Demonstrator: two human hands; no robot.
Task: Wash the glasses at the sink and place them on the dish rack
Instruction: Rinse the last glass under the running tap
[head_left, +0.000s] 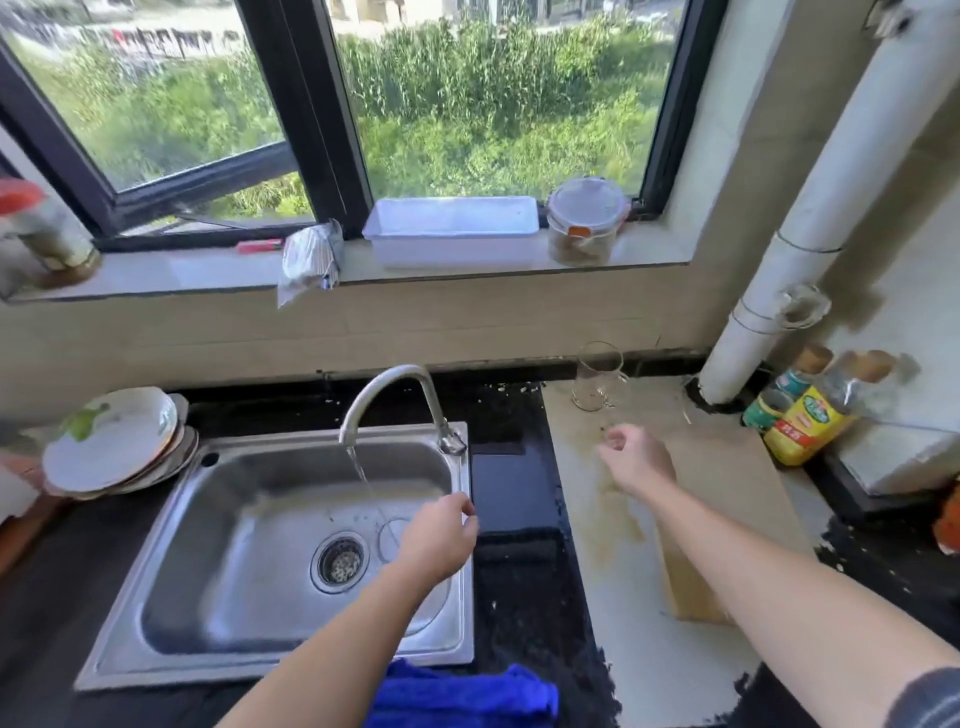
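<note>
Water runs from the faucet (395, 395) into the steel sink (260, 519). My left hand (439, 538) is over the sink's right side with its fingers curled. It seems to hold a clear glass (390, 540) on its side, rim facing left, just under the stream. A second clear glass (597, 379) stands upright on the pale counter to the right of the sink, by the back wall. My right hand (634, 457) hovers just in front of that glass, fingers loosely curled and holding nothing, not touching it.
Stacked plates (114, 441) sit left of the sink. A white tray (452, 228) and a lidded jar (584, 221) stand on the windowsill. Oil bottles (800, 415) stand at the right by a white pipe. A wooden board (727, 519) lies under my right arm. A blue cloth (462, 696) lies at the front edge.
</note>
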